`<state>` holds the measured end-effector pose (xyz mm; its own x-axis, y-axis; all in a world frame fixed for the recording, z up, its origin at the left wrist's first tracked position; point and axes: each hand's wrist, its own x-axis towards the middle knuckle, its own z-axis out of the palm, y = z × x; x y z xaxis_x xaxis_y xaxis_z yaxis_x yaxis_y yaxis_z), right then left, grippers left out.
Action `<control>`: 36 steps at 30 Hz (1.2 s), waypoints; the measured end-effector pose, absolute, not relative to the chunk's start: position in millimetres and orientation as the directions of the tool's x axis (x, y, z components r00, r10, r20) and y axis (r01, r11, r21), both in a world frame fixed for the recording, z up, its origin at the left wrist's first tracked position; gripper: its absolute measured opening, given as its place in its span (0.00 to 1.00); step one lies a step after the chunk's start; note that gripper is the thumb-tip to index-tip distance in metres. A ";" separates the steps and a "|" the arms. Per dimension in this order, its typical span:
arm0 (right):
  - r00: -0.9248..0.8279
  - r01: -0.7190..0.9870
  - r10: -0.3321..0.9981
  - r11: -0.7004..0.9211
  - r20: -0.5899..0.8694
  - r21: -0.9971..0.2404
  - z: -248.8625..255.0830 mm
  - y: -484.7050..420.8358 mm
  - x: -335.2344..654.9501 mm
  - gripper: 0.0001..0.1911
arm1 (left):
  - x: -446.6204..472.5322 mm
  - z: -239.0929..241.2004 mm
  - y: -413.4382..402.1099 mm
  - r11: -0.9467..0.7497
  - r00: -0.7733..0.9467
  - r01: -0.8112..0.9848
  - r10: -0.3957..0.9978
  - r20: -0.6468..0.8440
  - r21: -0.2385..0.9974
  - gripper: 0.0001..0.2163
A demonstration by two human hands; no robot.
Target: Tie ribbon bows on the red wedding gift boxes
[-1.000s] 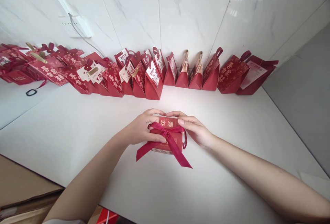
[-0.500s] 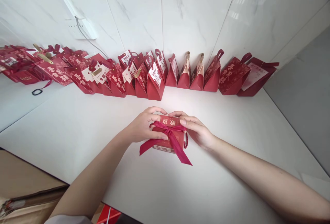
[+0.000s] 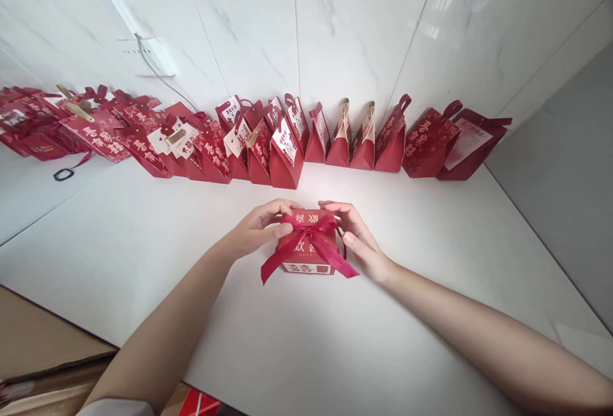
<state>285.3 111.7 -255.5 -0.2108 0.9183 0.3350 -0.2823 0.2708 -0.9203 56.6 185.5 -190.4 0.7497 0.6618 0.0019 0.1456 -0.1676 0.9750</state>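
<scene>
A small red gift box (image 3: 307, 256) with pale lettering and a white label on its near side stands on the white table in front of me. A magenta ribbon (image 3: 336, 259) is tied in a bow across its top, both tails hanging toward me. My left hand (image 3: 253, 230) grips the box's left side, thumb by the bow loop and fingers behind. On the opposite side my right hand (image 3: 366, 244) holds the box with curved fingers, its thumb close to a dark red cord handle. The fingertips behind the box are partly hidden.
Several red triangular gift boxes (image 3: 286, 167) line the tiled wall at the back of the white table (image 3: 407, 339). More red boxes (image 3: 48, 141) crowd the far left, near a small black loop (image 3: 64, 174). Cardboard (image 3: 43, 339) lies below the table's front left edge.
The box has turned and sits squarer to me, with its labelled near side showing more. My left thumb has drawn back from the bow's middle to the left loop.
</scene>
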 end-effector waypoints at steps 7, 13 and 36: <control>-0.280 -0.110 0.849 0.436 0.449 -0.893 -272.5 119.7 290.4 0.53 | 44.0 -195.9 193.3 -0.223 0.838 0.133 0.545 0.010 0.966 0.40; -0.371 -0.063 0.828 0.429 0.420 -0.901 -278.0 129.9 301.4 0.64 | 34.7 -207.4 199.4 -0.359 0.877 0.372 0.438 -0.198 0.856 0.63; -0.294 0.126 0.880 0.423 0.374 -0.897 -291.9 142.6 296.2 0.54 | 54.5 -240.4 206.3 -0.602 0.577 0.290 0.730 0.367 0.744 0.40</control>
<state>296.2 142.6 -291.9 -0.2936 0.8799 0.3735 0.1265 0.4231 -0.8972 54.5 206.3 -240.4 0.5769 0.7300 0.3665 0.2897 -0.6024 0.7438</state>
